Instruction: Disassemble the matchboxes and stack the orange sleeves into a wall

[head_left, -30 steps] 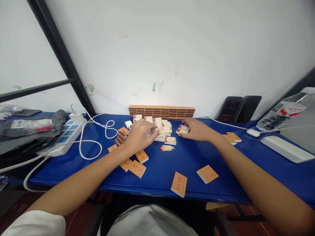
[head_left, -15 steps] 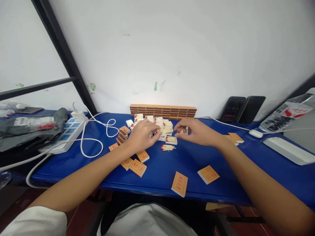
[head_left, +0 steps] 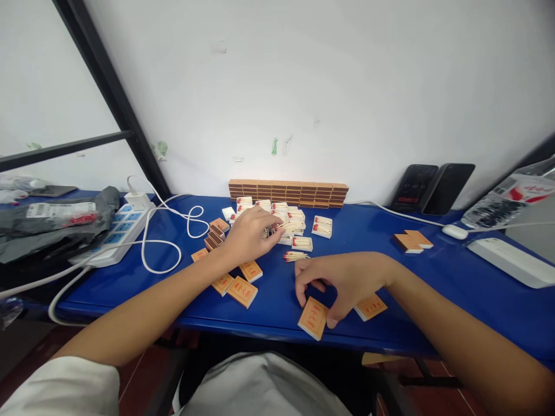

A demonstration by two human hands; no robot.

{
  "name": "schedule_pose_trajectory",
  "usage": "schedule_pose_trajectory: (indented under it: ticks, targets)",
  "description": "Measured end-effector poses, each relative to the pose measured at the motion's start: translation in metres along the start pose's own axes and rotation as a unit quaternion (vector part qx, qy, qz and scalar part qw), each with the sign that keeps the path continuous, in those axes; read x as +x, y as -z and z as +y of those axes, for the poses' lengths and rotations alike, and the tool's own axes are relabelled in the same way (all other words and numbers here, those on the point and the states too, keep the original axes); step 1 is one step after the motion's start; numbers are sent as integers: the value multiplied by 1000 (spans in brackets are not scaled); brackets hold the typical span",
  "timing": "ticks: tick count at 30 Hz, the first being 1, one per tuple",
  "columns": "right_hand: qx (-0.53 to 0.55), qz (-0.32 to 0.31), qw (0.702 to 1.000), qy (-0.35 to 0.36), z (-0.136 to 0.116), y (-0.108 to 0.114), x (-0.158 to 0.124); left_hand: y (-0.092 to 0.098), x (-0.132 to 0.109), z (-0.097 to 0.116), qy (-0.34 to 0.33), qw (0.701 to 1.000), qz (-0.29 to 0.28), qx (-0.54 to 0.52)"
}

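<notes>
My left hand (head_left: 254,234) is closed in a pinch over the group of open matchbox trays, with a few matches (head_left: 281,225) at its fingertips. My palm hides part of what lies beneath. My right hand (head_left: 342,283) reaches down to an orange matchbox (head_left: 313,319) near the table's front edge, index finger at one side and thumb at the other, gripping it. A filled tray (head_left: 322,226) of red-tipped matches lies apart on the right. Loose matches (head_left: 296,256) rest below another filled tray (head_left: 302,244).
A row of stacked matchboxes (head_left: 286,193) lines the wall. More orange boxes (head_left: 241,292) lie left of centre, others (head_left: 414,240) at right. On the left are a power strip (head_left: 117,234) and white cables; on the right, two phones (head_left: 448,188), a bottle (head_left: 505,199) and a white block (head_left: 511,263).
My right hand has let go of the filled tray, leaving it on the table, and moved down toward me to the orange matchbox. My left hand has stayed nearly still.
</notes>
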State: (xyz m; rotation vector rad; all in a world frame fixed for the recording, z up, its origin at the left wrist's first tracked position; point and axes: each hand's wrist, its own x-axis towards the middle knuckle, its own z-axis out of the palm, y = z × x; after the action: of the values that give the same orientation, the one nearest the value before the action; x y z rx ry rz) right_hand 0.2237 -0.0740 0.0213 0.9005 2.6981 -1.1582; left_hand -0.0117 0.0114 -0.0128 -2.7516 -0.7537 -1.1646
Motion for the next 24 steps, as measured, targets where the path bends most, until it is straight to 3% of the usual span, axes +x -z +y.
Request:
schedule_pose_trajectory:
  ticks: [5, 8, 11, 13, 22, 24]
  targets:
    - [58, 54, 996, -36, 12, 11, -6, 3, 1, 3, 0, 1000, 2, -21]
    - [96, 173, 979, -55, 21, 21, -9, 7, 2, 9, 18, 998, -6, -57]
    - [118, 311, 942, -47, 32, 25, -7, 10, 1, 14, 28, 996, -11, -84]
    - [141, 362, 920, -45, 37, 25, -4, 9, 0, 15, 24, 997, -11, -78]
    - [232, 429, 873, 2, 40, 12, 16, 1, -2, 5, 41, 995, 12, -90]
    - [276, 454, 847, 8, 39, 9, 21, 1, -1, 5, 48, 994, 33, -93]
